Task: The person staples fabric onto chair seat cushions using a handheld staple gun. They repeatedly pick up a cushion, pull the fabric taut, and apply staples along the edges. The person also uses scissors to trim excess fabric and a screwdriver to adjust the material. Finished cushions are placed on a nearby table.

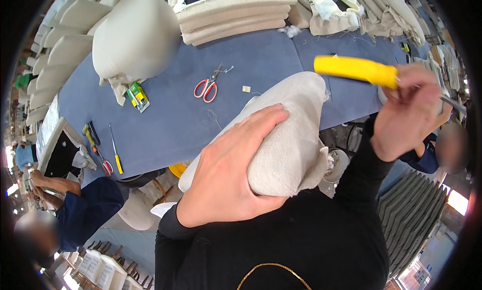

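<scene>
My left hand [233, 164] presses on a stuffed beige fabric cushion [291, 134], clamping it against my chest. My right hand [409, 114] is raised at the right, fingers closed around a yellow-handled tool [356, 69] whose thin metal end sticks out past the hand to the right. The cushion's open, frayed end [324, 162] points down and right. Both my sleeves are black.
A blue-covered table [201, 89] carries red-handled scissors [207, 86], a green box [137, 95], screwdrivers [115, 149], a stuffed beige cushion [133, 36] and stacked flat cushions [236, 16]. Other people sit at lower left [75, 199] and at the right [442, 144]. Grey panels [411, 214] lean at lower right.
</scene>
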A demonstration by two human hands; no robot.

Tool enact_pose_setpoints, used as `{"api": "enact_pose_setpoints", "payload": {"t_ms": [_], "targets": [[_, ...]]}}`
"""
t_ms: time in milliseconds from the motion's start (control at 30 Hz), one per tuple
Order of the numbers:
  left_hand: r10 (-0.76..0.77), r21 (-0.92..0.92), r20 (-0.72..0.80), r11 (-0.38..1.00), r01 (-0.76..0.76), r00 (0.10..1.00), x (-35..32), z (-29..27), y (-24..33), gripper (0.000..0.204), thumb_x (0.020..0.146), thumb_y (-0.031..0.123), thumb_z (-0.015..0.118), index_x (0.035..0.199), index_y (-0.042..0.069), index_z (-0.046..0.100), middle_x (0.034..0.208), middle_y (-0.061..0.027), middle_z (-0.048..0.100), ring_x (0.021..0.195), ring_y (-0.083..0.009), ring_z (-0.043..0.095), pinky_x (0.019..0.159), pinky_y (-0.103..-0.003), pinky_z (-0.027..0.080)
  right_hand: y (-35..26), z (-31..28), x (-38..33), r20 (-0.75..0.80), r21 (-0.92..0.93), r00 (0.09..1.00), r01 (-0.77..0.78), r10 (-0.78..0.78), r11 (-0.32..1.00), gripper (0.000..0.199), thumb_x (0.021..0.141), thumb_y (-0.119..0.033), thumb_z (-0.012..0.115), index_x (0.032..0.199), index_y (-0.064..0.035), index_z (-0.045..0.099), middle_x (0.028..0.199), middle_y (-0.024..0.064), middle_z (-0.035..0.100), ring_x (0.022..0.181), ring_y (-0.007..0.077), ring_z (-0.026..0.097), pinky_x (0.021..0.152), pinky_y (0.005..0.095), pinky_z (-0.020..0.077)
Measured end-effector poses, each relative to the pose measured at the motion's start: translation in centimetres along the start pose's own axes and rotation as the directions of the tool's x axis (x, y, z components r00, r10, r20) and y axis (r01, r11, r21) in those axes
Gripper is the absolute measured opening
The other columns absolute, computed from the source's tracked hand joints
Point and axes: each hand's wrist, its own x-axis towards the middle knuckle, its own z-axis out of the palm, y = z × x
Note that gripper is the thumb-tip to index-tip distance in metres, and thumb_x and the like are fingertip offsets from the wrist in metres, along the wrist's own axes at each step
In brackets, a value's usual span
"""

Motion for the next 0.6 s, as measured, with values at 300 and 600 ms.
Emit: {"api": "enact_pose_setpoints", "payload": {"t_ms": [300, 600], "targets": [[-0.009, 0.029, -0.010, 1.000, 0.009, 1.000, 0.7, 0.2, 0.3, 0.095, 0.063, 0.028, 0.095, 0.150, 0.005, 0.064, 0.145, -0.0198, 0.071, 0.133, -0.0365, 0.072, 0.112, -0.040, 0.053, -3.0, 0.0, 1.8, 0.463, 0.416, 0.886, -0.202, -0.016, 0.887, 0.041, 0.123, -0.040, 0.033, 0.090, -0.0193, 0.046, 0.083, -0.0011, 0.043, 0.064, 0.0113, 0.043, 0.065, 0.0257, 0.0394], [0.003, 0.013, -0.003, 1.000, -0.003, 1.000, 0.8, -0.5, 0.0, 0.096, 0.064, 0.030, 0.096, 0.150, 0.004, 0.063, 0.146, -0.0202, 0.070, 0.133, -0.0368, 0.071, 0.113, -0.041, 0.053, -3.0, 1.4, 2.7, 0.393, 0.468, 0.920, -0.197, -0.003, 0.862, 0.037, 0.122, -0.040, 0.041, 0.093, -0.0183, 0.049, 0.085, -0.0004, 0.045, 0.066, 0.0114, 0.044, 0.065, 0.0257, 0.0401]]}}
